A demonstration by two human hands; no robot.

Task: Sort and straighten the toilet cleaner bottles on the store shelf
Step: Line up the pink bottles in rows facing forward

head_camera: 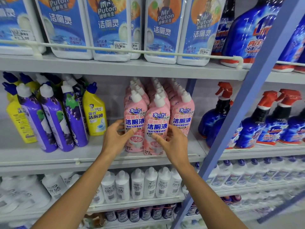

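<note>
The left hand point(115, 138) is curling round the left pink bottle point(135, 113), thumb on the label and fingers on its outer side. The right hand point(175, 144) is grasping the middle pink bottle point(157, 119), thumb across the lower label and fingers reaching in beside the right pink bottle point(183, 116). All three are standing upright at the front of the pink rows on the middle shelf point(66, 156), touching one another. The middle one seems to be sitting slightly forward.

These bottles are tall and narrow and are packed tight. A hard push backward is likely to topple the rows behind like dominoes. The right fingers wedging between bottles could be tipping the right one sideways. Pulling forward is risky too, because the shelf front is showing only a thin low rail, and a sliding bottle could go over it.

To the left, across a gap, a yellow bottle point(94, 113) is standing upright and the purple bottles point(54, 118) are leaning. A bottle shoved that way would have nothing bracing it.

The shelf is looking smooth, pale grey and probably slippery. Around it is store racking, with white jugs point(109, 30) above, white bottles point(137, 184) below, a blue post point(247, 100), and spray bottles point(270, 123) to the right.
</note>
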